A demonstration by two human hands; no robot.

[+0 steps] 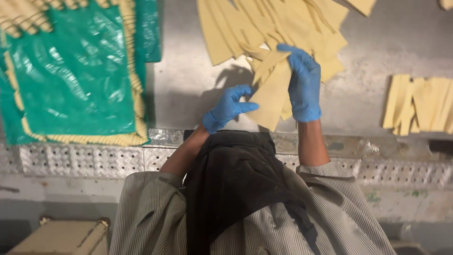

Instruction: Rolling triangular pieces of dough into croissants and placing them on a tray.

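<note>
Holding a pale dough strip (pixel 272 97) above the steel table (pixel 188 85), near its front edge, between two blue-gloved hands. Left hand (pixel 229 107) pinching the strip's left edge, thumb and forefinger closed on it, other fingers curling behind and partly hiding. Right hand (pixel 303 85) lying flat along the strip's right side, fingers pressed together and hooking over its top end; thumb hiding behind the dough, so grip underneath not showing. Strip's lower corner overlapping the dark cloth (pixel 236 189) hanging in front of the striped shirt (pixel 330 212). Dough pile (pixel 264 23) running out of frame at the top, its far extent cut off. Smaller stack (pixel 417 104) lying well to the right, clipped by the frame edge. Green sheet (pixel 71 71) covering the left side, ridged pieces (pixel 94 139) lining its rim, partly cropped. Box (pixel 61 236) showing only in part at bottom left.
</note>
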